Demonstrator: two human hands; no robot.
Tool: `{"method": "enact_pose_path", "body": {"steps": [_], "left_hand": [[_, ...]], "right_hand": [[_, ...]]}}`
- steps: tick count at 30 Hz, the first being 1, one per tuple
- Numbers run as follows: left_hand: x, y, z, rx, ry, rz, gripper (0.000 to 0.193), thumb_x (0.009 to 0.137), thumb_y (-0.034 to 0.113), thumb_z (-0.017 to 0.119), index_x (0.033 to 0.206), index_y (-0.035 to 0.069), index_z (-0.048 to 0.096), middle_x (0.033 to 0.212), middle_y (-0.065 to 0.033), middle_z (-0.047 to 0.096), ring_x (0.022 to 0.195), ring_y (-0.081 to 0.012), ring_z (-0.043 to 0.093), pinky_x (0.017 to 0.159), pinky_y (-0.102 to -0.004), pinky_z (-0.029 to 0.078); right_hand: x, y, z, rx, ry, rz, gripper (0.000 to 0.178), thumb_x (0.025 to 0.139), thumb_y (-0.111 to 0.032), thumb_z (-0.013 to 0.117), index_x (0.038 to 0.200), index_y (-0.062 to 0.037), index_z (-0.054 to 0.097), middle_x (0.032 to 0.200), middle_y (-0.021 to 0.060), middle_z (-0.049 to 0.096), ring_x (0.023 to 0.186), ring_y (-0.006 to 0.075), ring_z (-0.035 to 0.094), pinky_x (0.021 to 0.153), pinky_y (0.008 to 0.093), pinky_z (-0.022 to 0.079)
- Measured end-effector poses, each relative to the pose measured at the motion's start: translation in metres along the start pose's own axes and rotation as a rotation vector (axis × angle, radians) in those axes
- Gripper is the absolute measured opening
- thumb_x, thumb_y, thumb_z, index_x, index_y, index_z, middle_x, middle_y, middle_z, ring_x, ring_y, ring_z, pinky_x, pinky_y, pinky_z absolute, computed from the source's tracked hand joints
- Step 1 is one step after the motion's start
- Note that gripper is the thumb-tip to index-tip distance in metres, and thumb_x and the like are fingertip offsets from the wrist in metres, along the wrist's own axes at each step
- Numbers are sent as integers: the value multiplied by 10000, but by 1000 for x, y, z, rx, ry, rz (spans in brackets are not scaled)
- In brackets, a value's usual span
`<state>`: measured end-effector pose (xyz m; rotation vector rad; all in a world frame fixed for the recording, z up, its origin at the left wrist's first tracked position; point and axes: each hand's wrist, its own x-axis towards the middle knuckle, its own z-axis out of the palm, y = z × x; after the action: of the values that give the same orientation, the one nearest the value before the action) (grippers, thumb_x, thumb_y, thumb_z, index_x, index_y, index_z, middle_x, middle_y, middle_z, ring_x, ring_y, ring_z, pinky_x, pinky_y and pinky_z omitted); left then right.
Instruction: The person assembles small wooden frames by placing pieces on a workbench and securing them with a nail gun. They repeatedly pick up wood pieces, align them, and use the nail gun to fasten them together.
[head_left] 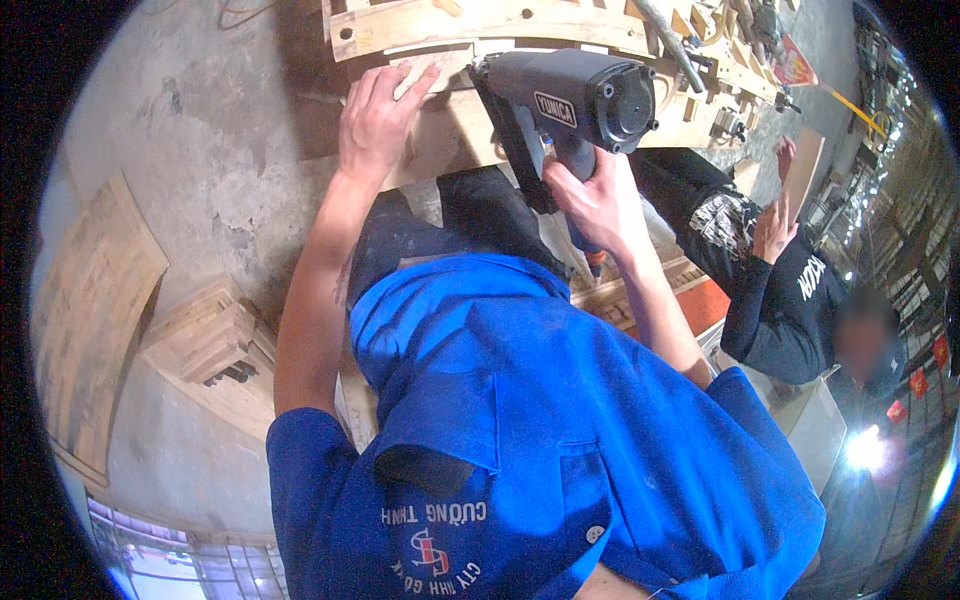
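Near the top centre of the frame, the right hand [600,195] is gripping a dark nail gun [570,95], fingers wrapping closed round its handle close to the trigger, probably to carry the weight and control it from one grip. The gun's nose is pointing left at a pale board [455,125]; cannot tell if it's touching. The left hand [378,120] is lying palm-down on the board, just left of the nose, fingers loosely spread and not closing on anything, apparently steadying the wood while staying clear of the tip. The board is running along the near side of a slatted wooden frame [490,32].

In the way: the gun body and its black magazine [512,150] are hiding part of the board. A metal bar [670,45] is lying across the frame, upper right; a clamp [730,127] is sticking out at the edge. Right side, a co-worker [785,310] is holding up a plank [803,170], near the gun side. Left side, a curved wooden panel [110,320] and stacked wooden pieces [212,335] are sitting well apart from the hands.
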<state>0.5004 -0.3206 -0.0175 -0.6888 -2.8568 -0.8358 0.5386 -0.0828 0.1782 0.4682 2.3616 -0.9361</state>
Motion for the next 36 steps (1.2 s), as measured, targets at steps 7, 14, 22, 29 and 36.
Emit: {"method": "enact_pose_path", "body": {"steps": [7, 14, 22, 29, 36], "left_hand": [[-3, -1, -2, 28, -34, 7, 509, 888, 168, 706, 1382, 287, 694, 1205, -35, 660, 1104, -230, 632, 930, -384, 548], [-9, 2, 4, 10, 65, -54, 504, 881, 116, 732, 1368, 238, 691, 1215, -8, 674, 1123, -241, 637, 955, -371, 568], [-22, 14, 12, -218, 358, -148, 461, 768, 42, 824, 1211, 155, 756, 1234, 4, 738, 1102, -240, 690, 937, -362, 597], [-23, 12, 10, -236, 368, -171, 421, 789, 14, 788, 1184, 159, 778, 1214, -8, 750, 1111, -240, 693, 938, -362, 598], [-23, 13, 9, -236, 316, -202, 372, 822, 25, 744, 1171, 149, 784, 1215, -6, 754, 1122, -242, 692, 950, -367, 596]], "right_hand": [[4, -22, -8, -37, -51, 49, 297, 901, -192, 704, 1106, 21, 674, 769, 146, 690, 690, 241, 666, 695, 403, 547], [-3, -24, -3, 91, -26, 64, 364, 887, -183, 711, 1199, 1, 674, 961, 187, 701, 868, 287, 677, 834, 422, 543], [-4, -16, 0, -96, 5, 13, 439, 874, -282, 752, 1203, -2, 676, 1096, 246, 696, 1020, 377, 677, 919, 457, 525], [1, -17, 5, -51, -30, -1, 414, 869, -309, 751, 1128, 11, 706, 1021, 242, 705, 966, 379, 686, 885, 452, 537], [4, -29, 8, -101, -53, -10, 432, 869, -291, 759, 1154, 27, 696, 1016, 254, 718, 970, 387, 703, 891, 456, 548]]}}
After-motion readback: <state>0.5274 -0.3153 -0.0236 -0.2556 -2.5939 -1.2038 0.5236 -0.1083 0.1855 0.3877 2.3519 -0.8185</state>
